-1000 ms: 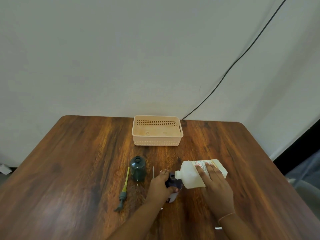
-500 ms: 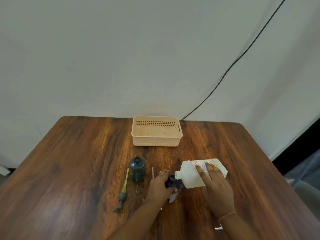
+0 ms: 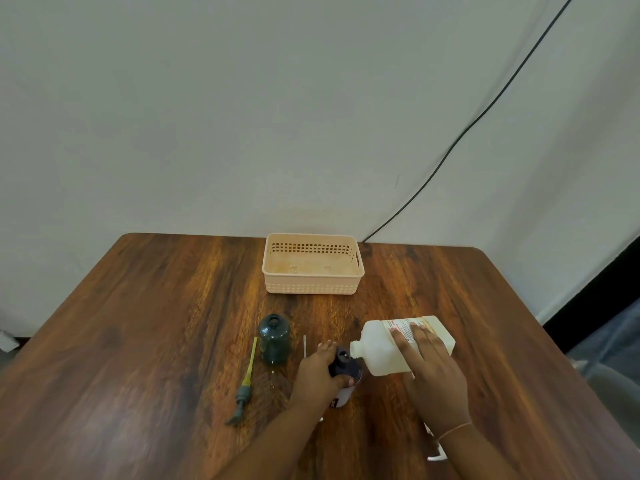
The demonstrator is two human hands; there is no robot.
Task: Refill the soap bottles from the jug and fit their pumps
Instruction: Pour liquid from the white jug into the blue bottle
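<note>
Holding white jug tilted at dark bottle mouth.
Jug's red label print unreadable; right hand grips jug, right of bottle; left hand clasps bottle.

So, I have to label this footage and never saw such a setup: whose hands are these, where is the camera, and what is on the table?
No machine here: a person works with bare hands, and the single camera sits on their head, looking forward and down. The left hand grips a dark bottle standing on the wooden table. The right hand holds a white jug tipped sideways, its spout at that bottle's mouth; any flow is too small to see. Nearby stands an open green bottle, a pump lies to its left, and a beige basket sits further back.
</note>
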